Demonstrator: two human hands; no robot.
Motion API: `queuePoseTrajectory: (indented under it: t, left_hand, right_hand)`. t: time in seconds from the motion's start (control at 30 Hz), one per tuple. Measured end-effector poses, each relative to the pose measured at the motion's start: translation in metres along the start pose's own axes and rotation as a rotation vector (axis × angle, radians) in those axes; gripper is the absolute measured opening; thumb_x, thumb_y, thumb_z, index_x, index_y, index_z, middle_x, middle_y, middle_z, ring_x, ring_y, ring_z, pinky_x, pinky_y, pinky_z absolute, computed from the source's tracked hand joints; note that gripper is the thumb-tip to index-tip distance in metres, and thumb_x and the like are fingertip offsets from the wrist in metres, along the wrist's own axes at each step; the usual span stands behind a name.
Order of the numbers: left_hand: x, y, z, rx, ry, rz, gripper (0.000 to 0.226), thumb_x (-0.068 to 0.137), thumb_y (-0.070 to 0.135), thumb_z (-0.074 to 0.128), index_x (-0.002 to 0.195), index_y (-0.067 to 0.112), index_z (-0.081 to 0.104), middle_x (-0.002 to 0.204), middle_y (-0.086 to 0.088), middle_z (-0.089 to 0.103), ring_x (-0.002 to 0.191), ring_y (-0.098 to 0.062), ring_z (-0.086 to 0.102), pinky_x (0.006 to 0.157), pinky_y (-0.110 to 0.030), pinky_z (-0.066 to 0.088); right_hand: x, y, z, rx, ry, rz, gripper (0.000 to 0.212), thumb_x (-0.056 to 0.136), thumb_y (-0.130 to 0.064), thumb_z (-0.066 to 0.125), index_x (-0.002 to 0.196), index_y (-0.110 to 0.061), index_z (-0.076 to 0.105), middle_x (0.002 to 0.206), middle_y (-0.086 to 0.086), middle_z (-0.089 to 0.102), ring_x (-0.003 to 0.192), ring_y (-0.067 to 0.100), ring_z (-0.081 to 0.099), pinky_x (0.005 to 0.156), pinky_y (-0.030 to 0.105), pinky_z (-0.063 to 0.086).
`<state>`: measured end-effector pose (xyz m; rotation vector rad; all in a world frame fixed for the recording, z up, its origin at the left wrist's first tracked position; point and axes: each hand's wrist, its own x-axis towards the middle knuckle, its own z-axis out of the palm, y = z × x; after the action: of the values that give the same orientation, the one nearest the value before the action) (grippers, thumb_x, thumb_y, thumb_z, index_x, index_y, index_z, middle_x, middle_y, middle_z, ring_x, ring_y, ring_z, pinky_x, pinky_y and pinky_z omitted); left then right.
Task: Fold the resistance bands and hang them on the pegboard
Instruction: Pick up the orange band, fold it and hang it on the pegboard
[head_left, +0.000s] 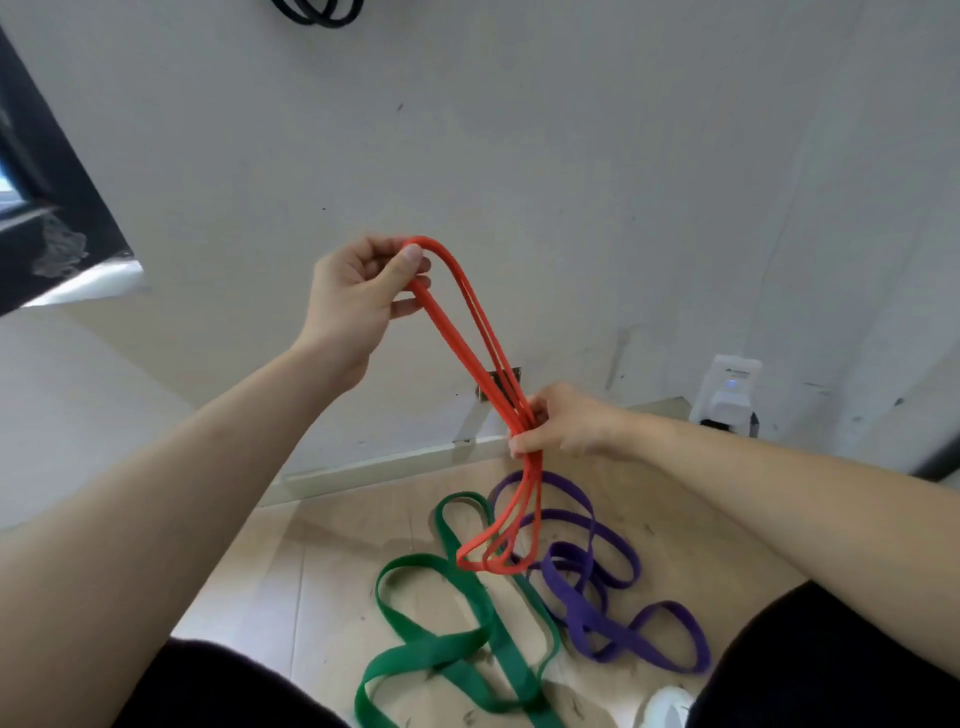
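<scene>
The red band hangs doubled between both hands, clear of the floor. The left hand pinches its top bend and the right hand grips the gathered strands lower down. It looks light, limp and rubbery (probably grippy and springy), best held at the bends. A wider, flat green band and purple band lie tangled below.

Perhaps a home: floor, wall plug.

Thin band hanging above floor, wide band lying left of tangled band, wall behind
</scene>
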<state>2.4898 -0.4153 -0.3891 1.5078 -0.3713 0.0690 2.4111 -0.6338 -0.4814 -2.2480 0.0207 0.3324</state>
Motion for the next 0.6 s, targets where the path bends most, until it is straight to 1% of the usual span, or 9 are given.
queuePoseTrajectory:
  t: [0.1,0.2,0.27,0.3,0.37,0.43,0.5,0.6]
  left_hand:
    - [0.007,-0.016,-0.013,0.051,-0.009,-0.053,0.007,0.102,0.014,0.059,0.102,0.014,0.067,0.094,-0.004,0.073,0.086,-0.014,0.073,0.079,-0.031,0.063]
    - [0.014,-0.033,-0.030,0.108,-0.004,-0.119,0.008,0.103,0.013,0.057,0.105,0.011,0.065,0.096,-0.004,0.074,0.095,-0.017,0.072,0.078,-0.030,0.063]
    - [0.016,-0.044,-0.040,0.159,-0.008,-0.163,0.008,0.103,0.014,0.057,0.101,0.013,0.064,0.099,-0.005,0.074,0.100,-0.020,0.072,0.081,-0.033,0.063]
    - [0.017,-0.049,-0.044,0.189,-0.026,-0.191,0.009,0.103,0.014,0.057,0.099,0.014,0.064,0.102,-0.007,0.074,0.101,-0.020,0.071,0.083,-0.035,0.062]
    - [0.018,-0.058,-0.050,0.281,-0.115,-0.261,0.008,0.102,0.013,0.059,0.097,0.014,0.066,0.110,-0.013,0.073,0.102,-0.022,0.068,0.086,-0.036,0.059]
    - [0.016,-0.065,-0.054,0.466,-0.269,-0.320,0.005,0.097,0.012,0.066,0.099,0.014,0.069,0.110,-0.015,0.072,0.101,-0.022,0.066,0.084,-0.032,0.054]
    - [0.013,-0.069,-0.051,0.634,-0.416,-0.343,0.016,0.093,0.011,0.072,0.108,0.015,0.071,0.109,-0.010,0.073,0.101,-0.021,0.066,0.086,-0.033,0.052]
    - [0.006,-0.063,-0.033,0.697,-0.508,-0.307,0.029,0.092,0.013,0.074,0.120,0.019,0.067,0.110,0.000,0.074,0.107,-0.017,0.069,0.100,-0.037,0.052]
  right_hand:
    - [0.005,0.011,-0.018,0.010,0.042,0.007,0.010,0.084,-0.008,0.077,0.092,-0.006,0.072,0.090,0.018,0.075,0.081,0.024,0.074,0.082,0.034,0.060]
    - [0.002,0.017,-0.037,0.101,0.106,-0.005,0.014,0.086,-0.003,0.076,0.097,-0.007,0.068,0.091,0.019,0.074,0.079,0.025,0.074,0.079,0.035,0.062]
    - [0.000,0.019,-0.049,0.084,0.188,-0.029,0.016,0.084,-0.005,0.077,0.098,-0.005,0.069,0.093,0.021,0.075,0.084,0.029,0.074,0.083,0.039,0.062]
    - [-0.002,0.019,-0.056,0.055,0.234,-0.050,0.016,0.084,-0.007,0.078,0.098,-0.004,0.071,0.091,0.019,0.075,0.083,0.029,0.074,0.084,0.040,0.061]
    - [-0.008,0.018,-0.068,0.015,0.303,-0.081,0.013,0.085,-0.008,0.077,0.098,-0.006,0.074,0.085,0.013,0.075,0.078,0.021,0.070,0.084,0.038,0.059]
    - [-0.017,0.018,-0.078,0.008,0.335,-0.109,0.014,0.086,-0.010,0.076,0.100,-0.009,0.076,0.085,0.009,0.075,0.077,0.018,0.069,0.081,0.033,0.059]
    - [-0.024,0.015,-0.084,0.010,0.352,-0.134,0.019,0.086,-0.010,0.077,0.105,-0.007,0.076,0.090,0.009,0.076,0.080,0.017,0.070,0.081,0.027,0.058]
    - [-0.026,0.010,-0.088,0.006,0.380,-0.188,0.023,0.082,-0.006,0.080,0.105,-0.006,0.075,0.093,0.008,0.077,0.084,0.015,0.072,0.083,0.026,0.058]
